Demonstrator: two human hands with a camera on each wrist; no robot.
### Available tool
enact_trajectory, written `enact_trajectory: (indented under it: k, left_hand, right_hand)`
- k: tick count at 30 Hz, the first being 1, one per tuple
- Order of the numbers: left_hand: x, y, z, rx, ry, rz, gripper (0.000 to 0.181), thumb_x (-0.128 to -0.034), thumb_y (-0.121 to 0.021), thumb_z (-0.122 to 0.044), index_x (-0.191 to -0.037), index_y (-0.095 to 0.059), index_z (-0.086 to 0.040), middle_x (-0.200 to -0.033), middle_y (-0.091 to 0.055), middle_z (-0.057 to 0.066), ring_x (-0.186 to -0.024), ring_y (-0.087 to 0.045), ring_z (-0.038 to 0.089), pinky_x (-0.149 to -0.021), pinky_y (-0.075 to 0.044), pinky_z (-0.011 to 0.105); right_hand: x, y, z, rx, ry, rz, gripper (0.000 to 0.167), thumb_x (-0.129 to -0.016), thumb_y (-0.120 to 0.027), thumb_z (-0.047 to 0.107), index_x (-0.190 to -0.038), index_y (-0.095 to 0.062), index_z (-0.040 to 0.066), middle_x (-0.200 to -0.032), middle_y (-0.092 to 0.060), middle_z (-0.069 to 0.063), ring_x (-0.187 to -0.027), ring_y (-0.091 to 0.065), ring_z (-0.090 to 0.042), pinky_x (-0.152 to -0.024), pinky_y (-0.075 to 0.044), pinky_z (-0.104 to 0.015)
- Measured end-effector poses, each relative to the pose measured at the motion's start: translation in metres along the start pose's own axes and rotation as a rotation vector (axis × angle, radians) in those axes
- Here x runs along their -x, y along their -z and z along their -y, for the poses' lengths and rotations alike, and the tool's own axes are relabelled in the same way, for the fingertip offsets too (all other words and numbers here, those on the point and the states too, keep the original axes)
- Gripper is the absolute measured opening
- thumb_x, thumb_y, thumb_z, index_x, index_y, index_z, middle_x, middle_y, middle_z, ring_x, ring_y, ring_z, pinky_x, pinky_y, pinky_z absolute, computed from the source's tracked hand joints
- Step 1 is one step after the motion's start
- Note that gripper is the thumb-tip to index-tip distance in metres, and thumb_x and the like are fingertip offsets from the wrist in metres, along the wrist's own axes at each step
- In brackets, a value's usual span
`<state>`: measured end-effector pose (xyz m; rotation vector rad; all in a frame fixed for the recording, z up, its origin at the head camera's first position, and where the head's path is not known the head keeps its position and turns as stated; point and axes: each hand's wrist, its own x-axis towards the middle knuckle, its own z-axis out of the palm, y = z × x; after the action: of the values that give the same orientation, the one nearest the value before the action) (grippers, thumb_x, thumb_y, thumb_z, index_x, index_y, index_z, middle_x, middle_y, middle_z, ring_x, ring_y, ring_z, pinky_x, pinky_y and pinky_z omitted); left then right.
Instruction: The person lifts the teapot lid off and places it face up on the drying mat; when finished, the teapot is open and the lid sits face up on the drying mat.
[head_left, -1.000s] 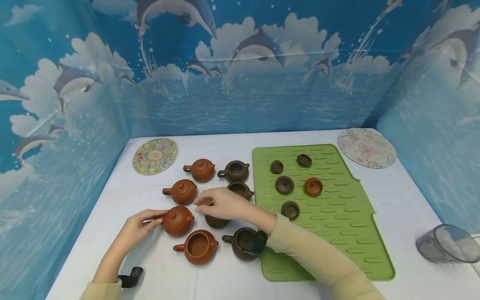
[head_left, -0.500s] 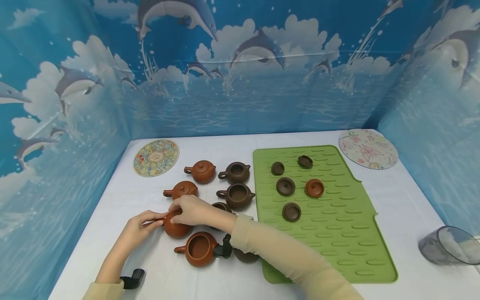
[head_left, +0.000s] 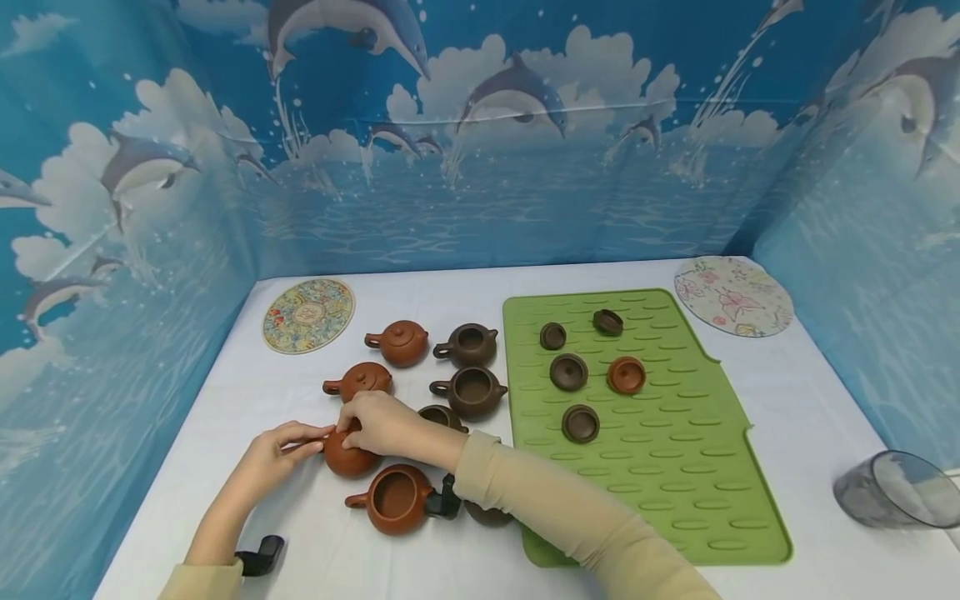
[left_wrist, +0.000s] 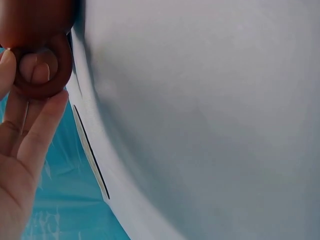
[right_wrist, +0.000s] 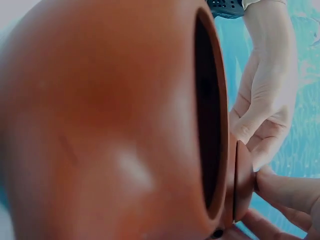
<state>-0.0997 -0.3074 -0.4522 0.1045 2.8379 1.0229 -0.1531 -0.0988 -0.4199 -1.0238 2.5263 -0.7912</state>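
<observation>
In the head view a reddish-brown clay teapot (head_left: 348,460) stands on the white table, third in the left row. My left hand (head_left: 262,467) holds it by its ring handle (left_wrist: 64,67), thumb and fingertips pinching the loop. Over its top, my right hand (head_left: 384,427) pinches the knob of its lid (right_wrist: 245,182). That lid sits on the teapot, as the right wrist view shows. Nearest me, a lidless reddish teapot (head_left: 397,527) fills much of the right wrist view. Beside my right forearm are dark teapots, one (head_left: 441,417) partly hidden.
Two lidded reddish teapots, one (head_left: 402,343) farthest back, stand beyond my hands. Dark lidless teapots, such as one (head_left: 474,408), form a second row. A green mat (head_left: 675,467) bears several loose lids, one reddish (head_left: 626,375). A glass (head_left: 873,492) stands at right.
My right hand has moved left from above a dark teapot to the reddish teapot's lid and has stayed there since. My left hand keeps its hold on the handle.
</observation>
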Motion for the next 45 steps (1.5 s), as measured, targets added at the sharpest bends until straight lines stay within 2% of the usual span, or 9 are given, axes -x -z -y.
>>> enact_trajectory:
  k: [7, 11, 16, 21, 26, 33, 38, 42, 45]
  left_hand:
    - [0.000, -0.002, 0.002, 0.016, 0.000, 0.002, 0.024, -0.0908, -0.069, -0.008, -0.114, -0.074, -0.006, -0.111, -0.072, 0.011, -0.113, -0.063, 0.036, -0.095, -0.054, 0.046]
    - [0.001, -0.001, 0.001, 0.016, 0.010, 0.015, 0.024, -0.0911, -0.069, -0.007, -0.114, -0.073, -0.005, -0.112, -0.072, 0.012, -0.113, -0.063, 0.036, -0.095, -0.054, 0.046]
    - [0.001, 0.001, 0.002, 0.007, 0.015, 0.015, 0.020, -0.0910, -0.069, -0.007, -0.111, -0.074, -0.004, -0.107, -0.072, 0.011, -0.108, -0.065, 0.033, -0.093, -0.055, 0.046]
    - [0.001, 0.000, 0.002, 0.014, 0.013, 0.003, 0.019, -0.0909, -0.069, -0.009, -0.109, -0.074, -0.005, -0.105, -0.072, 0.009, -0.106, -0.066, 0.030, -0.093, -0.055, 0.047]
    - [0.001, -0.002, 0.002, 0.015, 0.005, -0.009, 0.023, -0.0905, -0.069, -0.008, -0.113, -0.074, -0.006, -0.107, -0.073, 0.010, -0.109, -0.065, 0.032, -0.095, -0.054, 0.048]
    - [-0.001, -0.002, 0.002, -0.004, 0.020, -0.007, 0.024, -0.0910, -0.068, -0.006, -0.115, -0.074, -0.007, -0.110, -0.072, 0.010, -0.111, -0.064, 0.034, -0.096, -0.053, 0.047]
    - [-0.001, -0.002, 0.002, -0.006, 0.021, -0.005, 0.024, -0.0907, -0.069, -0.007, -0.114, -0.074, -0.008, -0.111, -0.072, 0.009, -0.111, -0.064, 0.033, -0.095, -0.054, 0.045]
    - [-0.001, -0.001, 0.002, -0.021, 0.002, -0.015, 0.024, -0.0899, -0.070, -0.006, -0.113, -0.074, -0.008, -0.109, -0.072, 0.008, -0.108, -0.066, 0.030, -0.094, -0.055, 0.043]
    - [-0.001, -0.002, 0.002, -0.028, -0.009, -0.023, 0.024, -0.0894, -0.070, -0.005, -0.112, -0.075, -0.008, -0.108, -0.073, 0.008, -0.107, -0.066, 0.028, -0.093, -0.055, 0.042]
  right_hand:
    - [0.002, -0.002, -0.001, 0.001, 0.009, -0.024, 0.011, -0.089, -0.074, 0.024, -0.099, -0.074, 0.018, -0.102, -0.067, 0.005, -0.093, -0.060, -0.005, -0.081, -0.048, -0.013]
    - [0.004, -0.002, -0.001, -0.043, 0.004, -0.046, 0.010, -0.090, -0.073, 0.024, -0.099, -0.074, 0.018, -0.101, -0.068, 0.006, -0.093, -0.061, -0.005, -0.079, -0.048, -0.013]
    - [0.010, 0.004, -0.002, -0.198, -0.037, -0.085, 0.012, -0.091, -0.072, 0.027, -0.100, -0.074, 0.019, -0.101, -0.071, 0.008, -0.095, -0.062, -0.003, -0.078, -0.048, -0.012]
    - [0.026, 0.017, -0.006, -0.462, -0.133, -0.094, 0.013, -0.090, -0.072, 0.030, -0.100, -0.073, 0.021, -0.101, -0.070, 0.008, -0.087, -0.060, -0.002, -0.074, -0.049, -0.017]
    - [0.054, 0.034, -0.019, -0.779, -0.192, -0.055, 0.015, -0.090, -0.072, 0.026, -0.101, -0.074, 0.016, -0.096, -0.071, 0.004, -0.083, -0.066, -0.006, -0.080, -0.056, -0.027]
    - [0.106, 0.057, -0.055, -1.113, -0.225, -0.034, 0.023, -0.094, -0.064, 0.010, -0.112, -0.064, -0.004, -0.115, -0.067, -0.012, -0.096, -0.068, -0.013, -0.092, -0.057, -0.034]
    - [0.147, 0.068, -0.091, -1.217, -0.268, -0.103, 0.024, -0.095, -0.060, 0.010, -0.114, -0.061, -0.004, -0.110, -0.067, -0.006, -0.095, -0.068, -0.014, -0.091, -0.057, -0.033]
    - [0.180, 0.069, -0.117, -1.288, -0.263, -0.182, 0.027, -0.098, -0.053, 0.008, -0.121, -0.055, -0.006, -0.110, -0.066, -0.005, -0.098, -0.070, -0.015, -0.092, -0.057, -0.031]
    - [0.204, 0.067, -0.133, -1.327, -0.252, -0.217, 0.026, -0.101, -0.047, 0.007, -0.125, -0.053, -0.001, -0.114, -0.066, -0.003, -0.102, -0.070, -0.016, -0.093, -0.055, -0.032]
